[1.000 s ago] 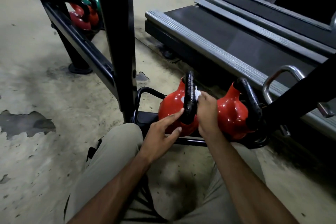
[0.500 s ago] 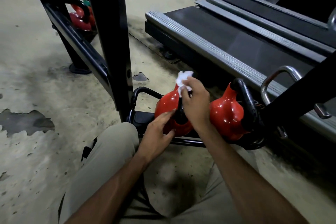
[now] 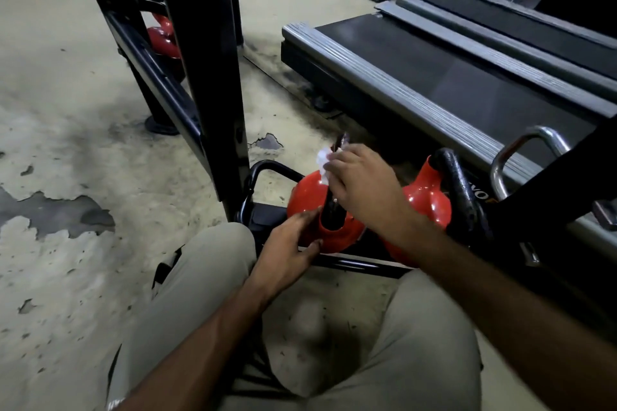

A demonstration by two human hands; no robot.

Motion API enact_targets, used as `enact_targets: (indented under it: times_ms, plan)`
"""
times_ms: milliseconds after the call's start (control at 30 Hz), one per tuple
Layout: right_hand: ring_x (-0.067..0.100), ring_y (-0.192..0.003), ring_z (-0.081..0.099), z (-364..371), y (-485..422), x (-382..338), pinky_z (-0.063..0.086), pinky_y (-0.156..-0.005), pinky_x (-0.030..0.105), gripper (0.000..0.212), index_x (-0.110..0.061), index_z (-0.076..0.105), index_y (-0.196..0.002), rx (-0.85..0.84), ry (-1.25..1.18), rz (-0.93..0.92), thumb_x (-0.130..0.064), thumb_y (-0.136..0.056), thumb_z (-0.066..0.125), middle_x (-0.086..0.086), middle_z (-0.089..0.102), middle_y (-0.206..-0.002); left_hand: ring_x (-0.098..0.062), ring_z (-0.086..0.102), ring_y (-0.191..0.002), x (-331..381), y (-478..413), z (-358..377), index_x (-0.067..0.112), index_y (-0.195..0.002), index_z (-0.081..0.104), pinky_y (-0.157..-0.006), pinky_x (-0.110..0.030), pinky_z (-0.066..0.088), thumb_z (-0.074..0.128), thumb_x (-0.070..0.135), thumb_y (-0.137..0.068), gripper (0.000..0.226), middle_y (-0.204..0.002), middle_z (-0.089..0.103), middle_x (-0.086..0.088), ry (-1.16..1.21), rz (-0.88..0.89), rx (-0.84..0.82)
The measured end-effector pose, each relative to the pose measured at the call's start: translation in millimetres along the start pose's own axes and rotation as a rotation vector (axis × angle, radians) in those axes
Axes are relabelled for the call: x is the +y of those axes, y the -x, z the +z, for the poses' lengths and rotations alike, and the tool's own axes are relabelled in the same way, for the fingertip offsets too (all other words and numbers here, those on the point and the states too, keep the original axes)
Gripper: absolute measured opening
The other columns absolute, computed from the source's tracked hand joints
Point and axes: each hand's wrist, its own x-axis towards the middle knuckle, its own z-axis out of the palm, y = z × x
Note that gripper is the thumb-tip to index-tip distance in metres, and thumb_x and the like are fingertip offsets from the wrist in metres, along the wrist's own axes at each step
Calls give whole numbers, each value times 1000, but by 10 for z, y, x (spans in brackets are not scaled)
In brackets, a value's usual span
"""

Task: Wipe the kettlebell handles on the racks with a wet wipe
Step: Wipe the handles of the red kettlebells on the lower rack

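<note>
Two red kettlebells with black handles sit on the low black rack rail (image 3: 354, 264) in front of my knees. My right hand (image 3: 364, 187) pinches a white wet wipe (image 3: 323, 159) against the top of the handle (image 3: 341, 143) of the left kettlebell (image 3: 305, 200). My left hand (image 3: 287, 248) rests against that kettlebell's near side, fingers spread around its lower body. The right kettlebell (image 3: 429, 200) stands untouched, its thick black handle (image 3: 459, 183) facing me.
A black rack upright (image 3: 207, 77) rises just left of the kettlebells, with a slanted rail (image 3: 150, 73) running back. Another red kettlebell (image 3: 163, 38) sits behind it. A treadmill deck (image 3: 434, 77) lies to the right, beside a chrome handle (image 3: 531, 143). The worn floor (image 3: 66, 143) is at left.
My right hand has slid the wipe from the middle of the handle up to its top. My left hand has dropped lower on the kettlebell's body. The camera has shifted slightly.
</note>
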Motion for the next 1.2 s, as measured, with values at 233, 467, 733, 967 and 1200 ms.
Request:
enact_targets:
  times_ms: [233, 467, 733, 967, 1200]
  plan:
    - [9, -92, 67, 387, 314, -375, 51, -85, 30, 22, -21, 73, -97, 409, -1058, 986, -11, -95, 54, -12, 72, -94, 19, 51, -121, 2, -57, -9, 15, -136, 65, -105, -14, 44, 77, 6, -87, 52, -130, 61, 18, 12, 23, 63]
    - [23, -68, 70, 265, -67, -107, 51, -90, 42, 49, 3, 79, -79, 81, -2094, 1268, -5, -95, 33, 19, 75, -85, 11, 59, -117, 27, -112, -13, 21, -128, 72, -101, -10, 42, 83, 15, -85, 45, -121, 66, 27, 35, -1, 66]
    - [13, -101, 65, 282, 267, -275, 51, -91, 27, 17, -11, 71, -105, 469, -812, 699, -9, -94, 58, 0, 70, -106, 14, 58, -116, -20, -198, -84, 24, -126, 73, -107, -13, 43, 86, 20, -81, 48, -122, 68, 20, 62, -71, 6]
    - [33, -100, 64, 4, -383, 165, 45, -99, 48, 33, -13, 69, -84, -291, 19, -214, -26, -89, 40, 7, 70, -87, 3, 66, -111, 25, -186, -135, 26, -127, 73, -102, -27, 53, 86, 24, -82, 47, -120, 74, 14, 114, -153, -41]
    - [27, -104, 64, -89, -160, 56, 52, -90, 41, 34, -13, 74, -93, -183, -108, -80, -21, -91, 42, 5, 73, -98, 0, 69, -108, 10, -179, -151, 26, -127, 73, -98, -31, 56, 86, 26, -82, 46, -117, 75, 14, 122, -157, -62]
